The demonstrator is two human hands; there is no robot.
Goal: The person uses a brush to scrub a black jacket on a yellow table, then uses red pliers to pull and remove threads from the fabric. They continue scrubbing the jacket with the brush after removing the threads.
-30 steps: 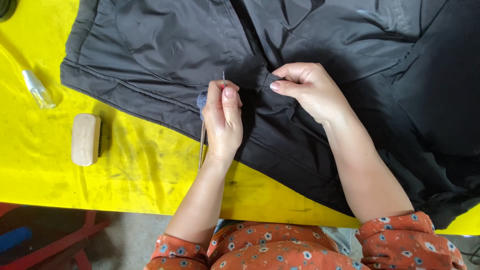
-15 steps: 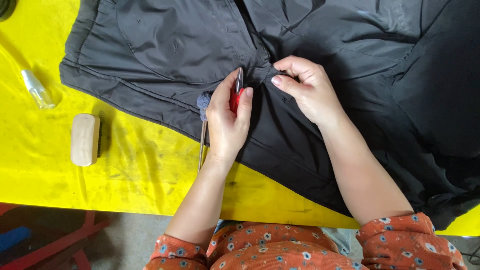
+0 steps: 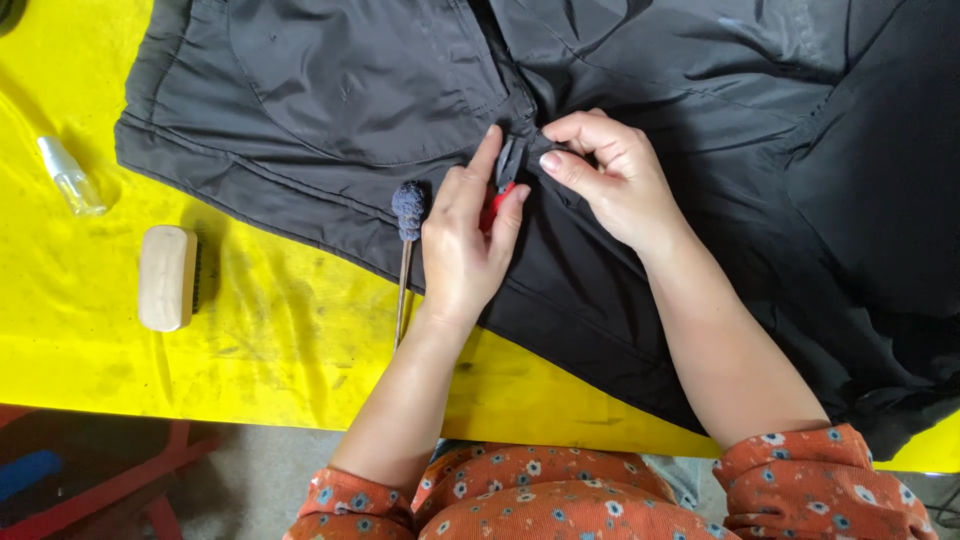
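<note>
The left hand (image 3: 465, 240) is closed around small red-handled snips (image 3: 503, 180), blades at a fold of the black garment (image 3: 380, 90) on the yellow table (image 3: 250, 350). The right hand (image 3: 610, 175) pinches this fold. A dauber stick (image 3: 407, 230) lies just beside the left hand.

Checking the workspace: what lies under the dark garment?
The yellow table shows around the dark garment; a cloth-tipped stick rests on its hem. Anything beneath the cloth is hidden.

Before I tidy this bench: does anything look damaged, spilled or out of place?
Nothing spilled or torn. The yellow table is smudged with dark marks, and the garment is bunched where the right hand pinches it.
</note>
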